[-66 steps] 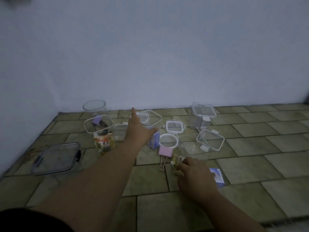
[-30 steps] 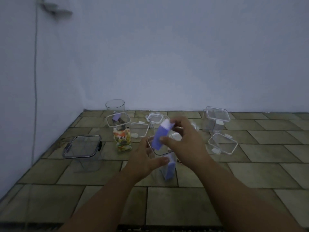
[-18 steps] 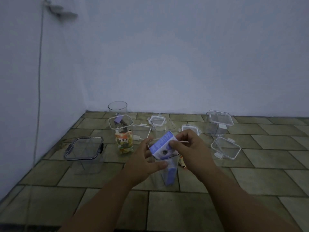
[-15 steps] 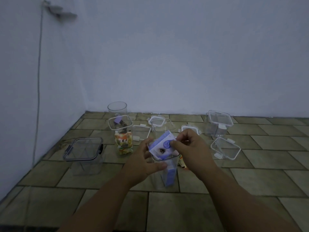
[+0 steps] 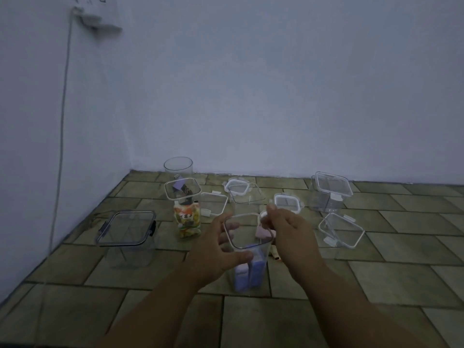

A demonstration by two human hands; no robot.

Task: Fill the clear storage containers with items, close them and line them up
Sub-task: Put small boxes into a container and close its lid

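Container (image 5: pixel 244 215): purple boxes (image 5: pixel 247 272) inside | left hand (image 5: pixel 211 252) grips it | tall jar (image 5: pixel 183 197): snacks (image 5: pixel 187 221)

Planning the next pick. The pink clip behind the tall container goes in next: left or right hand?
Right, probably. The left hand grips the tall container and steadies it. The right hand looks empty, and its fingers are right beside the pink clip at the rim.

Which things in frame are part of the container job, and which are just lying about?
Job: left hand gripping tall container; blue boxes inside it; snack-filled container; loose lid; lidded box; round jar.
Lying about: wall cable; wall fixture at top left.
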